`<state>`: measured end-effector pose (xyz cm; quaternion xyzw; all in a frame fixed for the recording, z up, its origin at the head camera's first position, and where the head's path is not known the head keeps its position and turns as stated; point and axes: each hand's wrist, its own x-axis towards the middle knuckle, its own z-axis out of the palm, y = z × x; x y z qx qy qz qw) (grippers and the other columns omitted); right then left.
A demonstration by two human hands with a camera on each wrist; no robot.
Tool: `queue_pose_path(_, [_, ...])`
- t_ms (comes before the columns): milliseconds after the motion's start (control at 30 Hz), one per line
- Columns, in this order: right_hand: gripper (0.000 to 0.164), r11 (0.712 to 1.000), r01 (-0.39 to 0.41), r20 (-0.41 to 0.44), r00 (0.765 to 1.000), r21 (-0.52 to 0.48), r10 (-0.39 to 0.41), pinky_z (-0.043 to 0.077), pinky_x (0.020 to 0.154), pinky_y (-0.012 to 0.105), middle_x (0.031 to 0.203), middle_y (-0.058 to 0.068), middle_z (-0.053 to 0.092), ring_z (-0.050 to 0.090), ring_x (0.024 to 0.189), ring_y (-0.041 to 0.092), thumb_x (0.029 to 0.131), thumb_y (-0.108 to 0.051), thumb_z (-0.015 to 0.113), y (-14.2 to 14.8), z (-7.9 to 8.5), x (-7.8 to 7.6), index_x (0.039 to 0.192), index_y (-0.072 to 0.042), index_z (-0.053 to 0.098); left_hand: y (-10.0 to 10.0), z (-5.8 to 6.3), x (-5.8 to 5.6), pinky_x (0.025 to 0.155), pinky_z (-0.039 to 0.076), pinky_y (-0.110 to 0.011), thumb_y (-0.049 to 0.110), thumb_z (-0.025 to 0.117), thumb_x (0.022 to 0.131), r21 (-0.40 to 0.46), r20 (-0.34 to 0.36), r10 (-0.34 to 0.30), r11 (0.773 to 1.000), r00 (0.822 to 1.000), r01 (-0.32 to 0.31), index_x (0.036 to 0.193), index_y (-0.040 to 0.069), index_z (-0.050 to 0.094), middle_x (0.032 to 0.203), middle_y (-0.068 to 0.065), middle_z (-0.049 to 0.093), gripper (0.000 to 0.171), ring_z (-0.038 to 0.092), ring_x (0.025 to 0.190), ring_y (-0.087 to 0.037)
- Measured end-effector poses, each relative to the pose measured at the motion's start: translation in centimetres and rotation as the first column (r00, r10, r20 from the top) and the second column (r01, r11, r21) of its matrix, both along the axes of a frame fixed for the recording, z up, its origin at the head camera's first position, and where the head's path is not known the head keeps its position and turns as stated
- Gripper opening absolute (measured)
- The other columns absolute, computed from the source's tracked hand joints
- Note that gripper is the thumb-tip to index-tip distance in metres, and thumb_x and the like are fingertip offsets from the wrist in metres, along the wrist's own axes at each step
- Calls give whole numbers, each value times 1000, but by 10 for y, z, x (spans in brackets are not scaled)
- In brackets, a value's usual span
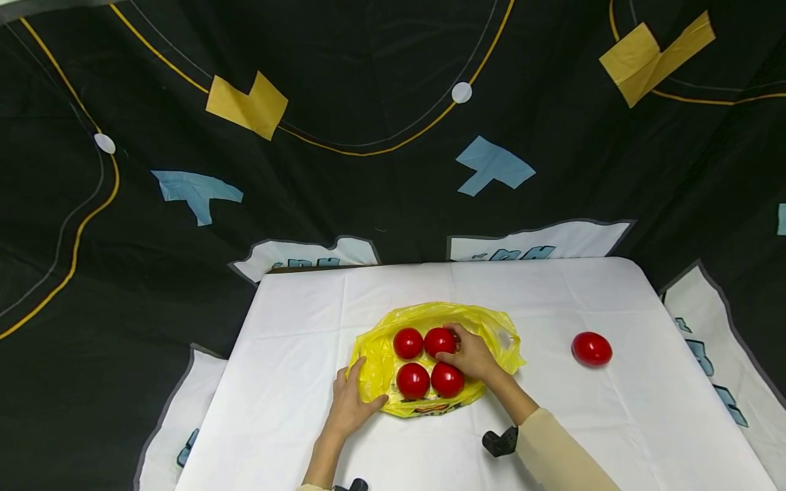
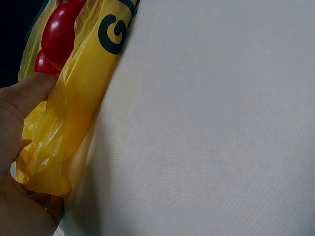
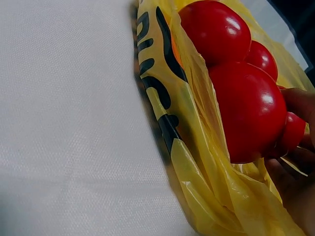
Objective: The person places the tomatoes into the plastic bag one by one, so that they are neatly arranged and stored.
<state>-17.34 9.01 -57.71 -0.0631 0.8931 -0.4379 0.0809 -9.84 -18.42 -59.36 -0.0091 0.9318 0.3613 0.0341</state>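
Note:
A yellow plastic bag (image 1: 393,320) lies spread wide on the table with several glossy red balls inside, among them a front-left ball (image 1: 413,380) and a front-right ball (image 1: 447,379). My right hand (image 1: 471,353) reaches in from the right and grips the back-right red ball (image 1: 437,342), thumb on its near side. At the bag's left end, my left hand (image 1: 353,402) holds the plastic between thumb and fingers. In the left wrist view the thumb (image 2: 32,93) lies against the yellow film, with fingers below it.
Another red ball (image 1: 591,349), oval in this view, rests to the right of the bag on the white-covered table (image 1: 295,327). Dark printed cloth (image 1: 368,198) hangs behind the table. A small black device (image 1: 500,442) sits at the right wrist.

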Motion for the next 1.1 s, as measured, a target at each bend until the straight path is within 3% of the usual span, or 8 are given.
queue_pose_path(1100, [60,998,-1,13,1000,-65,2,48,87,43,117,11,61,59,101,25,77,-22,79,1,-3,-1,127,-4,51,0,-1,-1,92,40,-50,37,81,71,-3,8,3,1000,1000,-3,145,12,34,127,-16,35,91,38,114,-31])
